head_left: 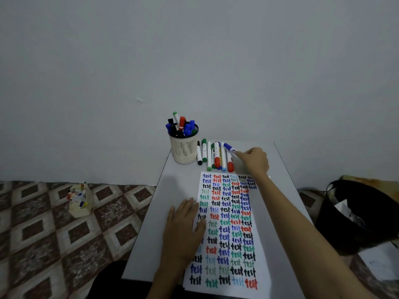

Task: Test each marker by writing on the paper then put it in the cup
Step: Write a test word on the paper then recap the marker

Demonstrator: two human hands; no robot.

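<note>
A white paper [262, 238] covered with the word "test" in several colours lies on the small grey table [151, 229]. My left hand [183, 229] rests flat on the paper's left edge. At the table's far side my right hand [255, 159] grips a blue-capped marker [230, 147], tilted up and to the left above a row of loose markers [213, 156]. A cream slotted cup [184, 148] stands to the left of the row, holding several capped markers.
A black bin [358, 214] with paper scraps stands right of the table. On the patterned floor to the left sits a small cream box [79, 201] of markers. A plain wall rises behind the table.
</note>
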